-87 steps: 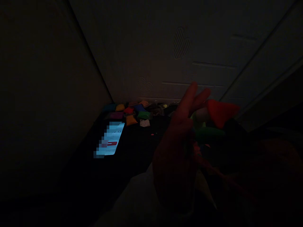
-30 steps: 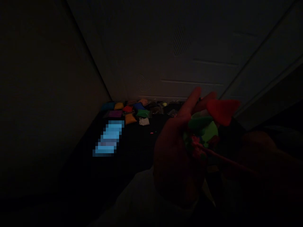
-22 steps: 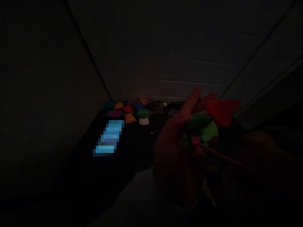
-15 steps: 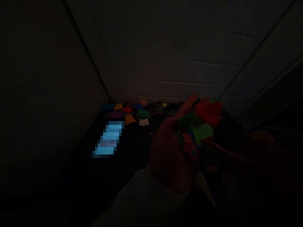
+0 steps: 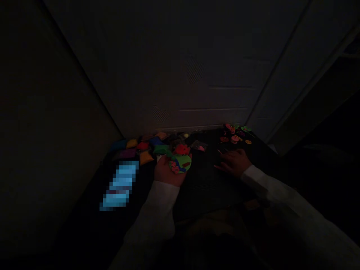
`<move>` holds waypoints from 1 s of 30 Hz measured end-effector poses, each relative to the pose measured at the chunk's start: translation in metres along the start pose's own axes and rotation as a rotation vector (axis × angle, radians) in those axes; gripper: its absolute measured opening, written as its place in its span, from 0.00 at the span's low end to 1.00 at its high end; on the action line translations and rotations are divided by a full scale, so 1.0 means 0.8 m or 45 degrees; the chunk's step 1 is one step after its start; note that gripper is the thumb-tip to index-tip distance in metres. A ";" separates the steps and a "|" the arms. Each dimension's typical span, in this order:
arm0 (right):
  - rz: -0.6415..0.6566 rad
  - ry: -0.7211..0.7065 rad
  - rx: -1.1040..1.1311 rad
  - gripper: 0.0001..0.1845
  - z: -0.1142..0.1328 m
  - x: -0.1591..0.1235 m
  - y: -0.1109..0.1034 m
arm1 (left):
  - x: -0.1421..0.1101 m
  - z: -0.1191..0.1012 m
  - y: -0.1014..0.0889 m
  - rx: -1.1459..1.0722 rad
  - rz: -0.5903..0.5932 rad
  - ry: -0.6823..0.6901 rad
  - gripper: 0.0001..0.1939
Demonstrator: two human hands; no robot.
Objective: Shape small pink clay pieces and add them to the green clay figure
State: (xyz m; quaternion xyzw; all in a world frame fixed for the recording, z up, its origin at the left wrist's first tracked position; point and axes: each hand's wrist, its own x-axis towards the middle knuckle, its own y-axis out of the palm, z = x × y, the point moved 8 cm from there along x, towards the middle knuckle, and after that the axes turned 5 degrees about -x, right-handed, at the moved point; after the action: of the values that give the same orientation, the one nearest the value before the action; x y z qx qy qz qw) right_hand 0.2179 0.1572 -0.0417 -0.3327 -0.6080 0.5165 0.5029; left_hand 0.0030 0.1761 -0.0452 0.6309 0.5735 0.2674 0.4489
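Observation:
A modelling clay piece (image 5: 182,165) rests in my left hand (image 5: 164,172), low over the dark table. It has a light green round base, a red lump at the top, pink flowers at the lower left, and blue and brown bits. My fingers are mostly hidden beneath it. Farther right, my right hand (image 5: 236,162) lies low at the tabletop, fingers apart and stretched leftward. No held thing shows in it; a pale thin shape by its fingertips is too dim to make out. Just beyond it are several small colourful clay figures (image 5: 235,139).
Several packets of coloured clay, among them an orange packet (image 5: 146,157), line the back left of the dark table (image 5: 208,187). A clear packet (image 5: 199,146) with something pink lies near the middle. A glowing blurred screen (image 5: 120,185) is at left. A panelled wall (image 5: 168,75) stands behind.
The clay piece and my left hand have gone down and away from the camera, to the left. My right hand, at most dimly visible before, now shows at the table. The view has shifted.

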 end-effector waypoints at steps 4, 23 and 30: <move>-0.010 0.061 0.155 0.17 -0.007 0.004 0.002 | 0.006 0.017 0.004 -0.127 0.065 -0.087 0.17; 0.320 0.559 1.672 0.19 0.089 0.027 0.052 | 0.008 0.065 0.022 -0.060 0.208 -0.255 0.18; 0.410 0.745 1.713 0.16 0.061 0.036 0.085 | 0.014 0.011 -0.032 0.190 -0.112 0.005 0.19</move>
State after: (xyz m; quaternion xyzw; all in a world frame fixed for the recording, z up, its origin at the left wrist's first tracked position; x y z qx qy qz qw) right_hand 0.1554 0.1860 -0.0974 -0.1621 0.0535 0.7342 0.6571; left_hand 0.0000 0.1827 -0.0737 0.6364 0.6197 0.2052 0.4110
